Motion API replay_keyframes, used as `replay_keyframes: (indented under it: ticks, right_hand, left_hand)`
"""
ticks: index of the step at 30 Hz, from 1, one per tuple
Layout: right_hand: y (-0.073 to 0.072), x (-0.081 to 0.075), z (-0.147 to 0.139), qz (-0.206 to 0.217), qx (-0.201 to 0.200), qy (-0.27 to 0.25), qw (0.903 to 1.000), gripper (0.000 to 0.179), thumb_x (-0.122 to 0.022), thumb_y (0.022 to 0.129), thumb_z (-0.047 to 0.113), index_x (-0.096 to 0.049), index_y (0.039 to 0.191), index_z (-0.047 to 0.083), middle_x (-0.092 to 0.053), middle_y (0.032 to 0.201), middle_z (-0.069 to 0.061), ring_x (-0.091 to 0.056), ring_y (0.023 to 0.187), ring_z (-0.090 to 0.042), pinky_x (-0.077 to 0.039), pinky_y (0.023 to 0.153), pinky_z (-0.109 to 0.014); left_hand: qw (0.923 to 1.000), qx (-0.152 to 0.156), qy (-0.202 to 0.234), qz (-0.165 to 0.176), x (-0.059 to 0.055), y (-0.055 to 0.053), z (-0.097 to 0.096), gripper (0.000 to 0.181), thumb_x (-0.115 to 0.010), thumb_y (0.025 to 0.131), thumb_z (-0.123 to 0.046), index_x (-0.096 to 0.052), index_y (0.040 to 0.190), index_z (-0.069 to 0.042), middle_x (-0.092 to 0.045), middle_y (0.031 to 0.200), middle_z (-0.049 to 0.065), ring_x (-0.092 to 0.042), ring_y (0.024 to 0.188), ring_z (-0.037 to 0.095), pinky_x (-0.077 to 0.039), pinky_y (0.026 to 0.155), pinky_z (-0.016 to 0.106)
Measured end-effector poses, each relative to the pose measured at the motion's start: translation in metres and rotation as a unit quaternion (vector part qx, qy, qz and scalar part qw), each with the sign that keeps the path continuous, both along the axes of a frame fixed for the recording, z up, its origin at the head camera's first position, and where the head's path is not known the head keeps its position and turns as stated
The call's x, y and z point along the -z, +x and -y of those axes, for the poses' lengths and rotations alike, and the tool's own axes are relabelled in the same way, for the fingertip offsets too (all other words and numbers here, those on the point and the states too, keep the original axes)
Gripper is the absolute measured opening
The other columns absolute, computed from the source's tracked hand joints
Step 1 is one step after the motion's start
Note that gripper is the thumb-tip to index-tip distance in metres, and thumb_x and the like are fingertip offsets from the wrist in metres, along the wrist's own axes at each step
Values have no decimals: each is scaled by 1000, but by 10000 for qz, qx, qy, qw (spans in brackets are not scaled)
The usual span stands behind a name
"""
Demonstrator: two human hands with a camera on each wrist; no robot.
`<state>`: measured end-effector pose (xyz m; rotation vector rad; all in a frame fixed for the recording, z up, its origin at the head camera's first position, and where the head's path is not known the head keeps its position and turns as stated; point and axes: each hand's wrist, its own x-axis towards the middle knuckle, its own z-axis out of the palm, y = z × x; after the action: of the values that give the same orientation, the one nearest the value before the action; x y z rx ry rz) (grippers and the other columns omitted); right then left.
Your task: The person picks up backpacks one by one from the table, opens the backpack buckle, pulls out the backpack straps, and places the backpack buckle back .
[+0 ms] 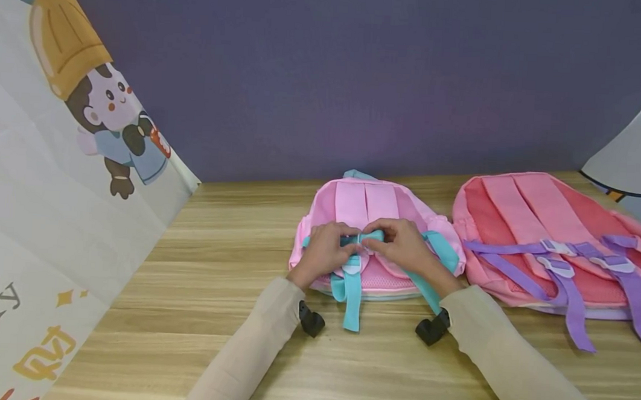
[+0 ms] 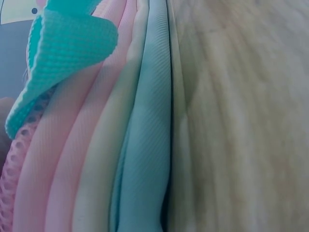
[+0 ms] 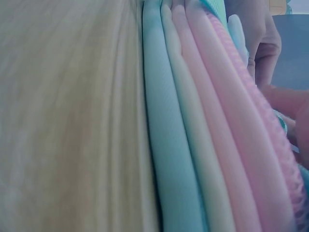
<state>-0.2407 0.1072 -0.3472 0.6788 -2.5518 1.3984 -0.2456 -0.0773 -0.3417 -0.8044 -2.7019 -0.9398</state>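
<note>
A small pink backpack [image 1: 352,201] lies on the table with its strap side up. My left hand [image 1: 327,247] and right hand [image 1: 401,245] meet over its middle. Between their fingertips is a teal strap [image 1: 374,235] with a pale clip on it; each hand pinches one side, though the fingers partly hide the clip. Below my left hand, a white strap buckle [image 1: 352,264] carries a hanging teal strap end [image 1: 352,304]. Another teal strap [image 1: 442,250] passes by my right wrist. Both wrist views show the bag's striped lower edge [image 2: 96,154] close up.
To the right, touching or nearly touching the pink bag, lies a larger coral-pink backpack [image 1: 516,204] with purple straps [image 1: 573,310] and white buckles. Behind the wooden table [image 1: 231,243] stands a dark panel [image 1: 359,75]. A printed white sheet [image 1: 39,179] borders the left side.
</note>
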Motion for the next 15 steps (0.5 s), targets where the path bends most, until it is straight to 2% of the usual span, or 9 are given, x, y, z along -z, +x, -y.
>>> replay_keyframes:
  ticks: [9,15]
  right_hand:
    - [-1,1,0,-340,151,137,9992,11,-72,82,7,-72,92,3,-69,82,-8,-46,61,-8,-39,56,-19]
    - [-2,2,1,-361,240,138,9990,7,-72,82,4,-72,89,3,-65,73,-6,-40,57,-5,-34,54,-20]
  left_hand:
    - [10000,20,-8,-23,0,0,0,26,-74,82,-18,-73,107,-11,-73,102,4,-64,95,19,-37,86,41]
    - [10000,-19,-76,-52,0,0,-1,25,-74,82,-21,-74,105,-12,-73,100,2,-65,91,17,-36,84,38]
